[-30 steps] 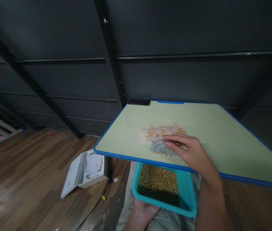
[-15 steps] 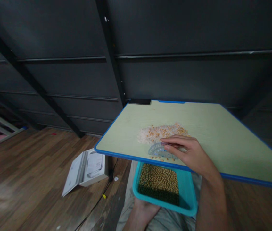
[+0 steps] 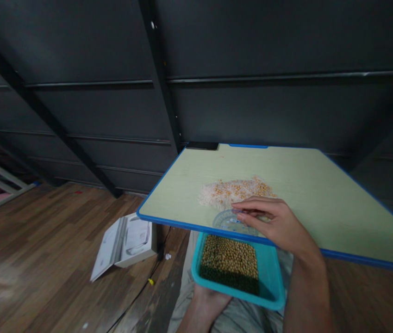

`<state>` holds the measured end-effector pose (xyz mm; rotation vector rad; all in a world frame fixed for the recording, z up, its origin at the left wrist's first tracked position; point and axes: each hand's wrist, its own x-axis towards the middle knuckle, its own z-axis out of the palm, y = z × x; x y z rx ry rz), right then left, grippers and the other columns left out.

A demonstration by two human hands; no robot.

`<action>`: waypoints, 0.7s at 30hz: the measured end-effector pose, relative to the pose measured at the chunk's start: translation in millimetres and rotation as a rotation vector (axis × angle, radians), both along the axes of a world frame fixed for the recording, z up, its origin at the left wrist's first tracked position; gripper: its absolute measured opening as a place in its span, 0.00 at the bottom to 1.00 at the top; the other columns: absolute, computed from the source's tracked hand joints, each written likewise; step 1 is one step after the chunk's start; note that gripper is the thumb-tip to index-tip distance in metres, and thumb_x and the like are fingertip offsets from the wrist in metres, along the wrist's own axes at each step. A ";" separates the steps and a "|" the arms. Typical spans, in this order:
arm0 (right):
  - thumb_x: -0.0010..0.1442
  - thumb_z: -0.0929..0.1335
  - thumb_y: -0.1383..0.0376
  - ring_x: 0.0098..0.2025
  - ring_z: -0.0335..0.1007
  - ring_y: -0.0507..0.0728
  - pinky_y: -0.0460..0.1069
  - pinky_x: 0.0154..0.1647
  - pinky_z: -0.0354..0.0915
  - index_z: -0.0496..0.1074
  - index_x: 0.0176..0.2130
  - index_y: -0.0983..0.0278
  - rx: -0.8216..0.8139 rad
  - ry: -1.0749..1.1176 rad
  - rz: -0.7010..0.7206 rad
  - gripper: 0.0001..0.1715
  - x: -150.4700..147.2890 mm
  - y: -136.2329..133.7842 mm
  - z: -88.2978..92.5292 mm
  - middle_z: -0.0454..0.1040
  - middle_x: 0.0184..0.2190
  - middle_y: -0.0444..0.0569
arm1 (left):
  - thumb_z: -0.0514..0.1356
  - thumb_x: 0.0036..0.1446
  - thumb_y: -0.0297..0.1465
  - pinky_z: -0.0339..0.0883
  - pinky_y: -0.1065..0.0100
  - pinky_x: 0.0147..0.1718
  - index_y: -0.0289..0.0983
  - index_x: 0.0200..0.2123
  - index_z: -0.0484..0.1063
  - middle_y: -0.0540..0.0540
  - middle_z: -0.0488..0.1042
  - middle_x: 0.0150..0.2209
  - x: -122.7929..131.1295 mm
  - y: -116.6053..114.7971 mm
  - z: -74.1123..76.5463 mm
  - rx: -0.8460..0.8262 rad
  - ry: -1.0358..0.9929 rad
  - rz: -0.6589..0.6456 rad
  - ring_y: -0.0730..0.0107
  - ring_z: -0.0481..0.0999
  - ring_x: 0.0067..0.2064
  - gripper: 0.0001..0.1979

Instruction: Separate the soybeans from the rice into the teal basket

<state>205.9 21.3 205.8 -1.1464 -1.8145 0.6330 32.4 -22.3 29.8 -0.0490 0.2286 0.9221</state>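
Note:
My right hand (image 3: 272, 219) pinches a clear plastic protractor (image 3: 224, 222) between thumb and fingers at the near edge of the table. Its straight side lies along the blue rim. Just beyond it, a mixed pile of white rice and yellow soybeans (image 3: 236, 190) is spread on the pale green tabletop. Under that edge sits a turquoise tray (image 3: 271, 277) over my lap, with many soybeans (image 3: 229, 259) in it, mostly to the left. My left hand (image 3: 210, 298) holds the tray from beneath, its fingers hidden by it.
The folding table (image 3: 296, 180) has a blue rim. A dark flat phone-like object (image 3: 202, 146) lies at its far left corner, by a black panelled wall (image 3: 269, 111). An opened white box (image 3: 127, 243) and a black cable (image 3: 137, 298) are on the wooden floor, left.
My right hand has drawn the protractor slightly towards the table's near edge. The row of loose soybeans in front of it no longer shows on the tabletop. The tray stays in place.

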 end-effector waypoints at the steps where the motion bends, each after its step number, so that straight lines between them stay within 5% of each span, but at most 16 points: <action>1: 0.58 0.71 0.66 0.40 0.77 0.54 0.49 0.41 0.72 0.79 0.43 0.56 0.018 -0.005 -0.017 0.12 0.7 0.0 0.3 0.81 0.40 0.44 | 0.54 0.59 0.36 0.61 0.49 0.58 0.44 0.42 0.79 0.46 0.82 0.45 -0.8 0.0 0.0 -0.002 0.008 0.000 0.54 0.76 0.53 0.14; 6: 0.60 0.70 0.67 0.42 0.76 0.55 0.51 0.43 0.72 0.79 0.44 0.57 0.127 -0.003 -0.148 0.11 11.4 -1.4 1.2 0.81 0.42 0.45 | 0.53 0.60 0.36 0.64 0.51 0.57 0.44 0.37 0.80 0.46 0.84 0.40 -4.3 -0.8 4.8 -0.027 0.064 -0.011 0.54 0.75 0.53 0.14; 11: 0.59 0.71 0.66 0.44 0.76 0.56 0.52 0.45 0.72 0.79 0.42 0.57 0.153 -0.021 -0.293 0.10 31.6 -5.4 -1.0 0.81 0.42 0.46 | 0.53 0.60 0.40 0.67 0.52 0.55 0.44 0.42 0.79 0.47 0.83 0.45 -3.6 -1.4 14.3 -0.021 0.073 -0.005 0.54 0.75 0.53 0.16; 21: 0.60 0.70 0.65 0.45 0.76 0.57 0.54 0.45 0.73 0.79 0.43 0.57 0.078 -0.001 -0.291 0.11 38.3 -3.8 -6.8 0.80 0.44 0.47 | 0.56 0.59 0.40 0.66 0.56 0.57 0.44 0.42 0.78 0.46 0.82 0.47 -6.2 -0.6 7.6 -0.019 0.154 0.009 0.56 0.73 0.57 0.14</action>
